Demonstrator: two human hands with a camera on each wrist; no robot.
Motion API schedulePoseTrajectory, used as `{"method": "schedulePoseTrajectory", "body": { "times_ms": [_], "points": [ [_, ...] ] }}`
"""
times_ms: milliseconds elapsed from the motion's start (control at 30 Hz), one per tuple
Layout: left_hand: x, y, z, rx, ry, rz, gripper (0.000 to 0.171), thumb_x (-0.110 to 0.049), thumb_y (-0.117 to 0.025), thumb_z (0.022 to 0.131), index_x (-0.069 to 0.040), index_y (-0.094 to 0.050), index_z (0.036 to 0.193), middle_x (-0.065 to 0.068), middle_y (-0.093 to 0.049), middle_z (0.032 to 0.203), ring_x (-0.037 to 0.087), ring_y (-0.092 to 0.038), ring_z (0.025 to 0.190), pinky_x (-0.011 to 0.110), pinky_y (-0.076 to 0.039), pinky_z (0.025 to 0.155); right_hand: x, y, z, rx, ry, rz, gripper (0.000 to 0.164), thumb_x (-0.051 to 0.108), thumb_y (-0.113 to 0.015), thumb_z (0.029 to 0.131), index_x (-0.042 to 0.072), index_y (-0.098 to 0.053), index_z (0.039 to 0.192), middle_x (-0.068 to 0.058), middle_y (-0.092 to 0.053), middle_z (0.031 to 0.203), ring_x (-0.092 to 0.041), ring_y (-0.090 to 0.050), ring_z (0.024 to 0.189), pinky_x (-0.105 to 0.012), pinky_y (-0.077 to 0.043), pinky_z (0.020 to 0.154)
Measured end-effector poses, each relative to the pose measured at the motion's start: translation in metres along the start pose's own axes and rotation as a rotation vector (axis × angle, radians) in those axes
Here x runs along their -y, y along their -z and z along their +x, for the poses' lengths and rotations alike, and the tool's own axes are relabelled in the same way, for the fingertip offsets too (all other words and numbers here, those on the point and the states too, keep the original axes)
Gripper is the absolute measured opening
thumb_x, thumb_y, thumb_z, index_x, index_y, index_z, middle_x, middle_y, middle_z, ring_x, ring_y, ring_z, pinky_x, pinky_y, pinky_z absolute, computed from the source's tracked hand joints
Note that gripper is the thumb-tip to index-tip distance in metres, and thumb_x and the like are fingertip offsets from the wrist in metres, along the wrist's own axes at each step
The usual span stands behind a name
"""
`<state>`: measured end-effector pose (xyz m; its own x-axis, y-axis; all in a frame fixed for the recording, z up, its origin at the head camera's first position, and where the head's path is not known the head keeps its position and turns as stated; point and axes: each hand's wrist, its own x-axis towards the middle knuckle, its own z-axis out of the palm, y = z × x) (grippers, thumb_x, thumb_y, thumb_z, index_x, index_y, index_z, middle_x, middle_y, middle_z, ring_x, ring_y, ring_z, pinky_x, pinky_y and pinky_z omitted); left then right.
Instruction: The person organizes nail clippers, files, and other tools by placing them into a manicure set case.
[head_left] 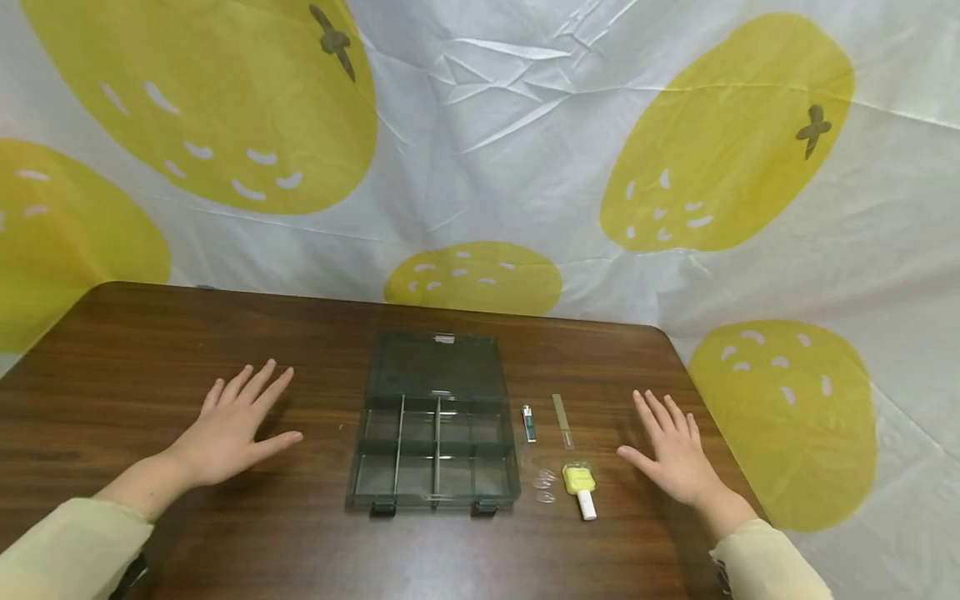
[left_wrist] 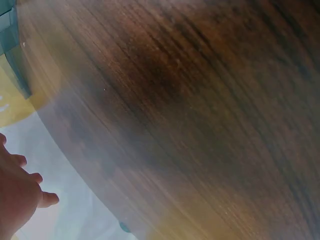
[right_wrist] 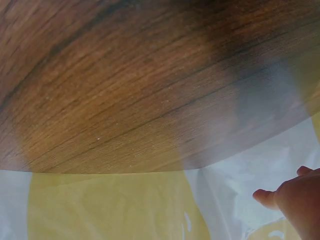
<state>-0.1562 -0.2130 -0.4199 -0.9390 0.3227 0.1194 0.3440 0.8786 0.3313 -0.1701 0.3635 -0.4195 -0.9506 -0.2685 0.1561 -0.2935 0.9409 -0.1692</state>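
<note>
A gray see-through box (head_left: 417, 475) is being supported on the dark wooden table (head_left: 262, 546), with its lid (head_left: 435, 362) being laid back beyond its compartments and two dark latches (head_left: 383, 509) being shown along its near side. To the left of the box, the left hand (head_left: 232, 429) is being held palm down and well apart from it, with the fingers being stretched straight and spread wide. To the right of the box, past the small items, the right hand (head_left: 670, 454) is being held likewise, with its thumb being pointed toward the box and its grip being spread wide. Whether the tabletop is being touched by either palm cannot be told.

Just beside the box's right side, a small nail clipper (head_left: 528, 423) is being seen, with a slim file (head_left: 561, 417) being placed farther right. Nearer the box's front right corner, several clear oval pieces (head_left: 542, 482) are being grouped, and to their right a yellow bottle (head_left: 579, 479) is being displayed with its white cap (head_left: 587, 506) being turned toward the near edge. Behind the box, a white sheet (head_left: 517, 167) with yellow fruit shapes is being hung.
</note>
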Motion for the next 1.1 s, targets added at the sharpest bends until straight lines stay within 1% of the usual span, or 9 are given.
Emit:
{"method": "schedulePoseTrajectory", "body": {
  "times_ms": [100, 233, 433, 567, 700, 833, 900, 1000, 1100],
  "points": [
    [-0.001, 0.0, 0.001, 0.013, 0.002, -0.01, 0.086, -0.055, -0.055, 0.087, -0.009, -0.019, 0.149, 0.025, -0.018, 0.151, 0.052, -0.017, 0.133, 0.072, -0.011, 0.101, -0.001, 0.0, 0.0, -0.001, 0.003, -0.005, 0.084, 0.047, -0.059, 0.086, 0.015, -0.016, 0.151, -0.024, -0.026, 0.148, -0.047, -0.017, 0.135, -0.069, -0.01, 0.105],
    [-0.003, 0.001, 0.004, 0.022, 0.006, -0.061, 0.086, -0.054, -0.055, 0.087, -0.009, -0.017, 0.15, 0.026, -0.018, 0.151, 0.052, -0.017, 0.133, 0.072, -0.011, 0.101, 0.0, 0.001, -0.001, 0.002, 0.005, -0.008, 0.083, 0.045, -0.059, 0.086, 0.015, -0.016, 0.151, -0.024, -0.027, 0.147, -0.047, -0.018, 0.134, -0.069, -0.012, 0.104],
    [-0.011, 0.002, 0.007, 0.046, 0.025, -0.2, 0.084, -0.049, -0.054, 0.09, -0.006, -0.014, 0.15, 0.028, -0.019, 0.15, 0.053, -0.017, 0.133, 0.072, -0.014, 0.1, 0.003, 0.001, -0.003, 0.015, 0.013, 0.007, 0.081, 0.041, -0.059, 0.088, 0.014, -0.016, 0.151, -0.025, -0.031, 0.144, -0.048, -0.024, 0.131, -0.069, -0.018, 0.101],
    [-0.016, 0.001, 0.009, 0.063, 0.032, -0.288, 0.083, -0.046, -0.054, 0.091, -0.004, -0.014, 0.149, 0.028, -0.018, 0.15, 0.052, -0.016, 0.134, 0.071, -0.017, 0.099, 0.006, 0.002, -0.005, 0.038, 0.008, 0.044, 0.079, 0.038, -0.058, 0.089, 0.015, -0.015, 0.151, -0.026, -0.034, 0.142, -0.048, -0.028, 0.128, -0.068, -0.023, 0.098],
    [-0.023, 0.002, 0.012, 0.084, 0.031, -0.402, 0.081, -0.042, -0.053, 0.093, -0.001, -0.011, 0.149, 0.028, -0.016, 0.15, 0.052, -0.016, 0.134, 0.07, -0.021, 0.1, 0.01, 0.004, -0.007, 0.059, -0.004, 0.091, 0.078, 0.038, -0.057, 0.091, 0.015, -0.013, 0.151, -0.027, -0.035, 0.14, -0.046, -0.031, 0.127, -0.066, -0.03, 0.097],
    [-0.028, 0.001, 0.016, 0.103, 0.035, -0.505, 0.079, -0.038, -0.052, 0.094, 0.002, -0.011, 0.148, 0.031, -0.018, 0.146, 0.05, -0.027, 0.129, 0.065, -0.031, 0.099, 0.016, 0.008, -0.009, 0.083, -0.017, 0.143, 0.079, 0.038, -0.057, 0.091, 0.014, -0.012, 0.151, -0.029, -0.034, 0.14, -0.046, -0.031, 0.127, -0.065, -0.037, 0.093],
    [-0.03, 0.0, 0.017, 0.118, 0.046, -0.547, 0.077, -0.037, -0.05, 0.095, 0.003, -0.011, 0.148, 0.032, -0.02, 0.145, 0.048, -0.034, 0.126, 0.061, -0.037, 0.098, 0.02, 0.009, -0.009, 0.094, -0.026, 0.16, 0.08, 0.039, -0.057, 0.091, 0.012, -0.012, 0.151, -0.028, -0.034, 0.14, -0.045, -0.031, 0.127, -0.065, -0.038, 0.093],
    [-0.031, -0.003, 0.019, 0.139, 0.061, -0.605, 0.072, -0.036, -0.049, 0.096, 0.004, -0.014, 0.146, 0.033, -0.026, 0.142, 0.045, -0.045, 0.12, 0.053, -0.047, 0.09, 0.025, 0.01, -0.009, 0.109, -0.042, 0.178, 0.079, 0.04, -0.056, 0.091, 0.007, -0.014, 0.15, -0.028, -0.033, 0.141, -0.048, -0.03, 0.128, -0.066, -0.035, 0.096],
    [-0.033, -0.007, 0.021, 0.166, 0.075, -0.67, 0.067, -0.034, -0.048, 0.097, 0.006, -0.019, 0.144, 0.033, -0.035, 0.137, 0.039, -0.055, 0.11, 0.042, -0.054, 0.082, 0.028, 0.011, -0.009, 0.127, -0.072, 0.204, 0.078, 0.04, -0.056, 0.092, 0.002, -0.018, 0.148, -0.029, -0.031, 0.143, -0.051, -0.026, 0.131, -0.067, -0.03, 0.099]
  ]
}}
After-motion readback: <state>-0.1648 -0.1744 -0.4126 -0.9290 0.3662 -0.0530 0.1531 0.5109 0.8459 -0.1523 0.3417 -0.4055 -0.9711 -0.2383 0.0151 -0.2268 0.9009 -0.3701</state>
